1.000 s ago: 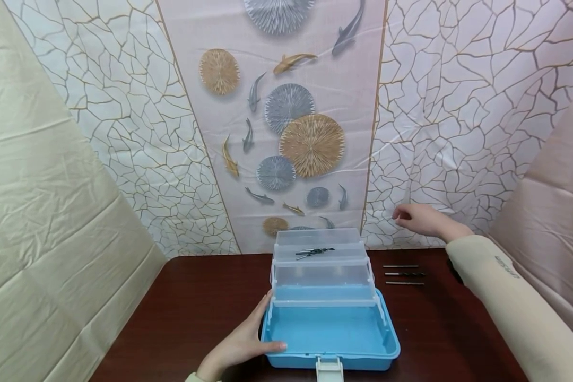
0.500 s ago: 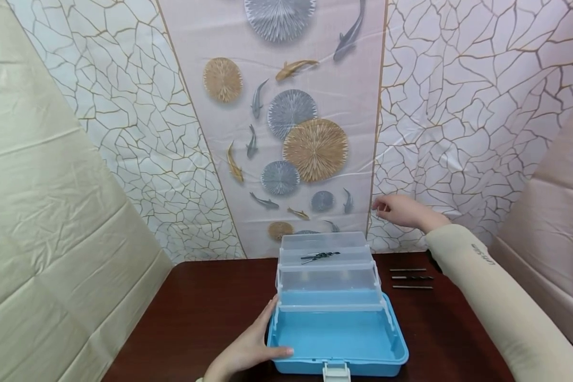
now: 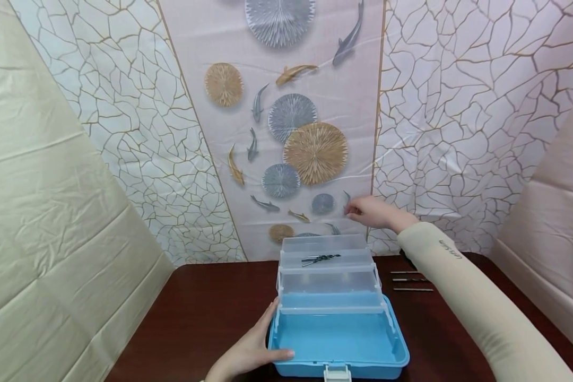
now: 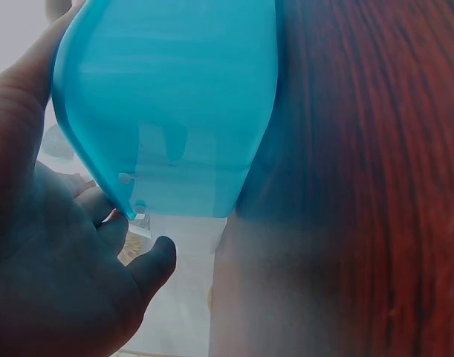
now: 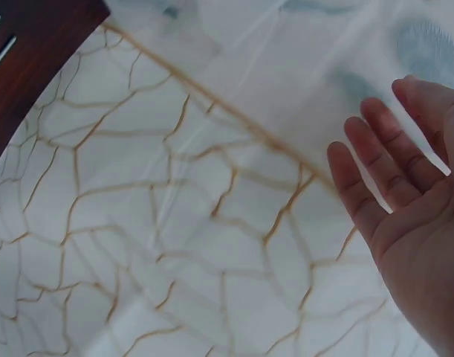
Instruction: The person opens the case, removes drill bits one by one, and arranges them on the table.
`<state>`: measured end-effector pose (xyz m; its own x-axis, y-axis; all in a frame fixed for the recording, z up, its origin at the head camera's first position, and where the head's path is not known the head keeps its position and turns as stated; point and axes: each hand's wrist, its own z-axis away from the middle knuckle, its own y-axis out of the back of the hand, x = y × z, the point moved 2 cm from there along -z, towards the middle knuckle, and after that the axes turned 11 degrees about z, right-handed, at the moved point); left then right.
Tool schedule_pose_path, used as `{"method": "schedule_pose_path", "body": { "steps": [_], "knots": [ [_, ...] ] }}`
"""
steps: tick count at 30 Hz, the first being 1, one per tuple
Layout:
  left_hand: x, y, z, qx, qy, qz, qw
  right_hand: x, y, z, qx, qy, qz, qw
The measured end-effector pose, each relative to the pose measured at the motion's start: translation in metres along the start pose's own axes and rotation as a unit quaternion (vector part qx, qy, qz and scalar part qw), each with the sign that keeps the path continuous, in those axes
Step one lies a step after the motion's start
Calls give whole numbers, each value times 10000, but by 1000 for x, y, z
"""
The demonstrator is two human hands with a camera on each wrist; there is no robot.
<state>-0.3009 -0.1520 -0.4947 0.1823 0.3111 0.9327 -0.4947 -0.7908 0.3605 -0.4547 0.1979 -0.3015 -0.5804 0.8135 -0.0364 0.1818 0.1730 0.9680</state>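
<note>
1. The right hand (image 3: 374,211) hangs above the translucent upper tray (image 3: 357,254), slightly to its right in the head view, apart from it; its fingers point leftward.

2. The drill bits in the tray (image 3: 321,259) lie below and to the left of those fingers, bunched, their long axes mostly left to right with a slight slant.

3. This downward-and-left offset looks like the relation that matters most; exact height over the tray is hard to judge.

4. The right fingers are bent and set narrow in the head view. The right wrist view shows bent fingers with no object visible, but the thumb is out of sight, so I cannot tell whether something slim is pinched.

5. Three drill bits (image 3: 406,279) lie on the counter (image 3: 210,307), right of the blue toolbox (image 3: 372,370), parallel and running left to right. The right hand is the nearer one; its sleeve (image 3: 458,286) passes just beside them.

6. The left hand (image 3: 253,345) holds the toolbox's left side, thumb over the rim, fingers spread wide along the wall.
</note>
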Motion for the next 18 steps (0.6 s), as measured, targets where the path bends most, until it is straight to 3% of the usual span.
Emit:
{"method": "schedule_pose_path", "body": {
  "steps": [6, 18],
  "knots": [
    [-1, 2, -3, -32, 41, 77, 10000, -32, -10, -15, -270, 741, 93, 9968],
    [0, 3, -2, -45, 101, -25, 9999, -69, -25, -23, -611, 1427, 411, 9870]
  ]
}}
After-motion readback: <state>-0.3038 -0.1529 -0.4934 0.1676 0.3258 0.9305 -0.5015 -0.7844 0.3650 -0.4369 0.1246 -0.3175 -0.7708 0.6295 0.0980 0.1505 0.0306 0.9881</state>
